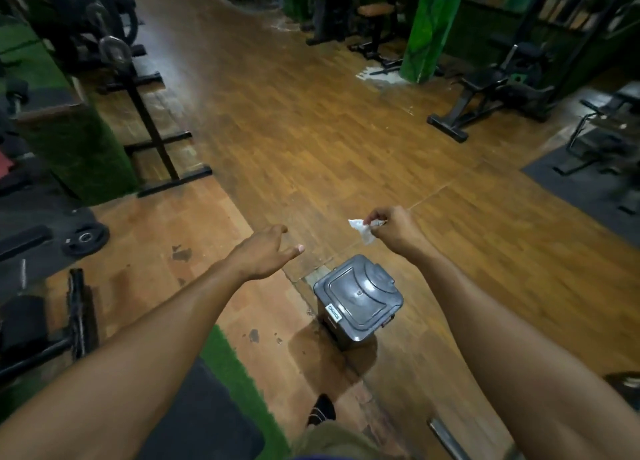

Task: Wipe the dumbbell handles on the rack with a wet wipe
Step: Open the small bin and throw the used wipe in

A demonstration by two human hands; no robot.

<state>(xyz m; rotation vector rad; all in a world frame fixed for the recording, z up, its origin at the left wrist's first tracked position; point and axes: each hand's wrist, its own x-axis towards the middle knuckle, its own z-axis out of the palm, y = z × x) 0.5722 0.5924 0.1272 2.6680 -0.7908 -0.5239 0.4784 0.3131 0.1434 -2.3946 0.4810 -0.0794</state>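
Bin (358,302): lidded, near centre floor; we judge it rigid.
Left hand (266,253): fingers released, holding nothing.
Right hand (393,225): fingertips pinching wipe.
Wipe (362,231): crumpled, beyond the bin; we judge it light, soft, damp; pinch any edge.
Dumbbell rack: not visible.

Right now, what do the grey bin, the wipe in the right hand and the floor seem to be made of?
Bin: likely moulded plastic, dark grey, slightly glossy; embossed lid contours and soft highlights suggest it.
Wipe: thin white tissue or nonwoven cloth, crumpled where the right hand pinches it; dampness cannot be seen.
Floor: wood-look planks, perhaps laminate or vinyl, semi-gloss and worn in dark patches.
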